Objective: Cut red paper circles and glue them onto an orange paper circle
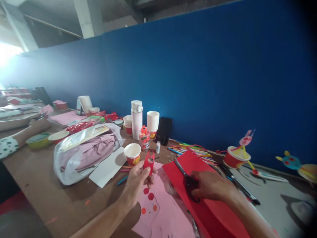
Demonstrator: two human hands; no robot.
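Note:
My left hand (136, 183) pinches a small red paper strip (149, 161) with round holes cut in it, held upright above a pink sheet (163, 215). Small red paper dots (148, 196) lie on that pink sheet. My right hand (211, 185) is closed on the handles of dark scissors (185, 177), whose blades lie pointing up-left across a red paper sheet (195, 165). A red-and-white paper cup (132, 154) stands just beyond the left hand.
A clear plastic bag of pink cloth (85, 152) lies left, on white paper (107, 168). A white bottle (136, 119), stacked cups (153, 123), coloured straws (192, 150) and cup crafts (236, 155) line the blue wall. Another person's arm (23, 135) rests far left by bowls (39, 139).

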